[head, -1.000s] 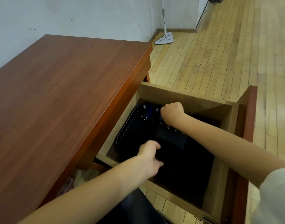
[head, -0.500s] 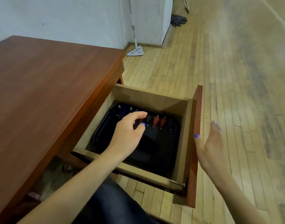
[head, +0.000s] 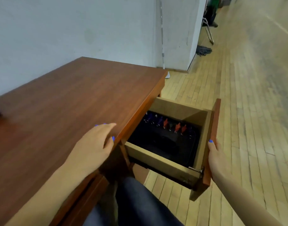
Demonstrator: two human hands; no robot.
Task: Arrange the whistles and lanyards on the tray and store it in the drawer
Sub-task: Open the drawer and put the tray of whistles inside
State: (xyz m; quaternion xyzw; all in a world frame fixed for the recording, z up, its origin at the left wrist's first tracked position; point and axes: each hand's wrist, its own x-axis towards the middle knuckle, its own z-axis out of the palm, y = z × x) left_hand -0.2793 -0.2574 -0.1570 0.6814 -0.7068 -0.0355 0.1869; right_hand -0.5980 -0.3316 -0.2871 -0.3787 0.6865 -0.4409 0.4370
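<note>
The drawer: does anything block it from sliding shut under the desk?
Nothing visible does. The tray with the whistles lies below the drawer walls. The left hand rests on the desk edge above the opening, and the right hand presses on the drawer front.

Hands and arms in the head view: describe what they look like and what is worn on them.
Both forearms are bare, with no sleeve, watch, bracelet or ring showing in this view. The left hand has bright blue-violet polish on the nails that show. The right hand shows the same polish on its thumbnail. Dark blue trousers cover the lap below.
</note>
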